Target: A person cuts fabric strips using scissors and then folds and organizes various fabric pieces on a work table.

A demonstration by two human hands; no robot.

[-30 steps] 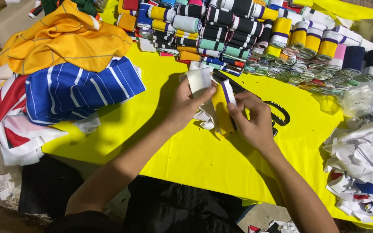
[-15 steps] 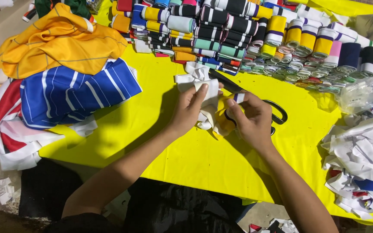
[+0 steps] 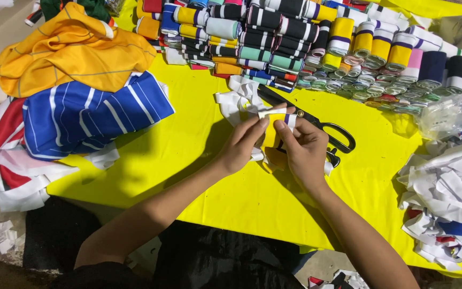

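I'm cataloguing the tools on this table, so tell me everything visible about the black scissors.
The scissors are black throughout, with long dark blades and two looped handles. They lie flat on the yellow cloth, blades pointing up-left toward the white ribbon strips, handles down-right. They look closed. The right hand covers part of the lower handle and the blades' middle; whether it touches them is unclear.

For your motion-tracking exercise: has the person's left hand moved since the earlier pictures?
Yes. Judged against the black scissors lying on the yellow cloth, the left hand has drawn slightly back toward the person, meeting the right hand on the small fabric strip.
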